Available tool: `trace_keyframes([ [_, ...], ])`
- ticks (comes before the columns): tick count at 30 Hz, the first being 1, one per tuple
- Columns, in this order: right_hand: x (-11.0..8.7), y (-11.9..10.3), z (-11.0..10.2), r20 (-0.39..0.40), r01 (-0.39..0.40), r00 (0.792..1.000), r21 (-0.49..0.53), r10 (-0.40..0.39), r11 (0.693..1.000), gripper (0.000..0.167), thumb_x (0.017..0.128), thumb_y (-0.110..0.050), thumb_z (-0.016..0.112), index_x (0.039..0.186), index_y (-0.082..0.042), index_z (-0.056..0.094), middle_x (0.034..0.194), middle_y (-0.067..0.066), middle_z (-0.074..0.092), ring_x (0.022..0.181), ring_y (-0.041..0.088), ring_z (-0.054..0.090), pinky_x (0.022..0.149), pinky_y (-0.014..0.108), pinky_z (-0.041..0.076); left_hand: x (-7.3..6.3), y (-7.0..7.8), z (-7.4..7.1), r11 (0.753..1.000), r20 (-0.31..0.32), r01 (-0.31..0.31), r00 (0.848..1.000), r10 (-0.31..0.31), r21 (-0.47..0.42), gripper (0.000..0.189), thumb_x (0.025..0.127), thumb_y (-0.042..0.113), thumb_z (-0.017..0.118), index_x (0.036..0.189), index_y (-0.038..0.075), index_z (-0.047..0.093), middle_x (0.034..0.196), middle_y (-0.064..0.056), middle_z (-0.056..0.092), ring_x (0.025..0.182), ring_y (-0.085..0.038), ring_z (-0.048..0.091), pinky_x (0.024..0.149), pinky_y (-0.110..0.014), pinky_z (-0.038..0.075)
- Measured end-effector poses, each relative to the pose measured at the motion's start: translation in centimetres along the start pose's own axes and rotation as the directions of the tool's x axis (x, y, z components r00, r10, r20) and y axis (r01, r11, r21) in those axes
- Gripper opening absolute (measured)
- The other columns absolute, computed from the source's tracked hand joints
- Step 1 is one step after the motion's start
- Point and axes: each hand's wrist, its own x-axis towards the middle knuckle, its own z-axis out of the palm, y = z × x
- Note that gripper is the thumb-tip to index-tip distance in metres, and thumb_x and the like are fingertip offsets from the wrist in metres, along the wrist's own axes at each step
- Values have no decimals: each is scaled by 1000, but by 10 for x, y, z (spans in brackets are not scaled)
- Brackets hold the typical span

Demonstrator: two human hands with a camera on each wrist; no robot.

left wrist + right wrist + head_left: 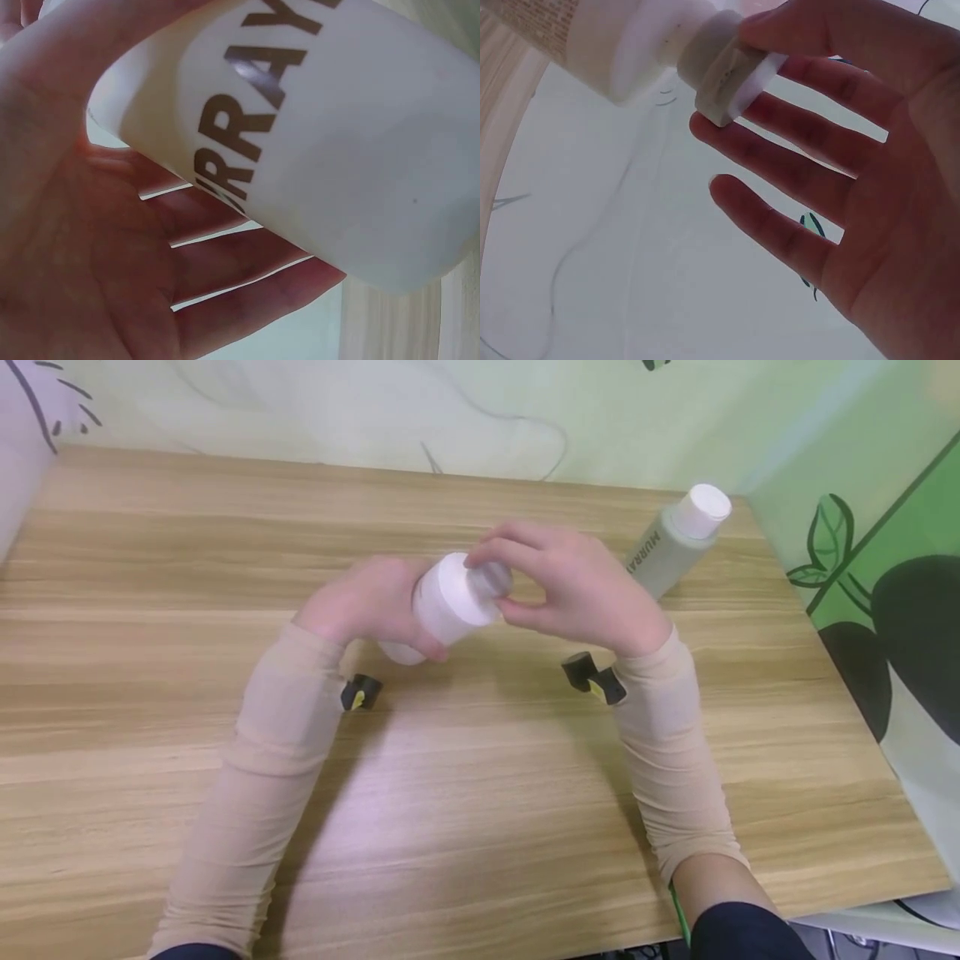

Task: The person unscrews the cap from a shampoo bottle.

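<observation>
A white bottle (444, 606) with brown lettering (247, 127) is held tilted above the wooden table (465, 793). My left hand (367, 606) grips its body from the left, the palm and fingers (225, 300) wrapped under it. My right hand (570, 589) pinches the bottle's small cap (491, 578) between thumb and fingers (780, 142); the cap (731, 79) sits at the bottle's neck. In the right wrist view the other fingers spread out straight below the cap.
A grey-green bottle (671, 547) with a white cap (705, 510) stands at the table's back right. A green patterned sheet (885, 568) covers the wall and right side. Beige sleeves cover both forearms.
</observation>
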Motion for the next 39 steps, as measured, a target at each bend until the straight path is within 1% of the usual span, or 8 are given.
trace_keyframes([
  [8, -2, 7, -1, -122, -6, 992, 94, 17, 996, 34, 81, -4, 72, 114, 0, 62, 112, 11, 67, 104, 22, 62, 95, 33, 51, -6, -6, -7, 996, -18, 15, 1000, -17, -88, 75, 63, 30, 85, 127, 8, 53, 116, -15, 66, 104, -31, 63, 94, -48, 50],
  [15, 16, 22, 23, -138, -106, 979, 277, 149, 955, 42, 81, -8, 74, 120, 2, 60, 119, 14, 66, 108, 23, 62, 91, 32, 52, -21, -29, -25, 982, -83, 87, 991, -102, -169, 73, 64, 31, 86, 127, 12, 53, 118, -13, 65, 107, -30, 60, 96, -50, 47],
  [17, 25, 28, 39, -103, -141, 975, 398, 196, 907, 43, 81, -7, 74, 121, 3, 59, 121, 14, 65, 109, 22, 61, 94, 30, 52, -26, -39, -30, 976, -91, 105, 988, -124, -193, 72, 65, 31, 86, 126, 11, 54, 118, -14, 65, 107, -30, 60, 95, -50, 46],
  [23, 50, 34, 90, 58, -258, 945, 738, 323, 623, 43, 81, -2, 74, 120, 1, 55, 120, 13, 61, 113, 21, 62, 103, 25, 48, -37, -67, -40, 950, -54, 171, 980, -191, -259, 76, 66, 37, 87, 129, 12, 54, 124, -14, 62, 113, -28, 57, 101, -49, 41],
  [25, 54, 33, 101, 92, -282, 936, 774, 340, 566, 44, 81, 1, 73, 120, 2, 53, 120, 15, 59, 114, 24, 62, 102, 26, 48, -40, -74, -41, 944, -49, 191, 976, -211, -269, 79, 66, 39, 87, 132, 13, 52, 126, -13, 61, 115, -28, 55, 102, -49, 39],
  [29, 59, 31, 117, 162, -325, 933, 764, 322, 557, 53, 79, 7, 72, 125, 4, 48, 126, 18, 55, 118, 28, 60, 102, 25, 48, -45, -82, -42, 934, -51, 223, 968, -247, -279, 82, 67, 40, 86, 135, 13, 48, 129, -14, 60, 117, -29, 55, 102, -49, 39],
  [34, 59, 30, 128, 230, -353, 934, 707, 273, 613, 60, 80, 5, 71, 133, 1, 44, 131, 18, 53, 123, 27, 56, 106, 24, 45, -45, -89, -42, 926, -65, 219, 966, -250, -309, 82, 68, 37, 87, 136, 12, 48, 130, -15, 59, 117, -28, 55, 104, -49, 38],
  [39, 51, 33, 133, 295, -403, 915, 612, 276, 680, 60, 82, -10, 74, 135, -4, 47, 135, 11, 56, 125, 21, 53, 109, 27, 42, -51, -99, -40, 923, -68, 190, 972, -225, -336, 81, 67, 33, 88, 135, 13, 48, 131, -12, 59, 117, -23, 54, 106, -47, 38],
])
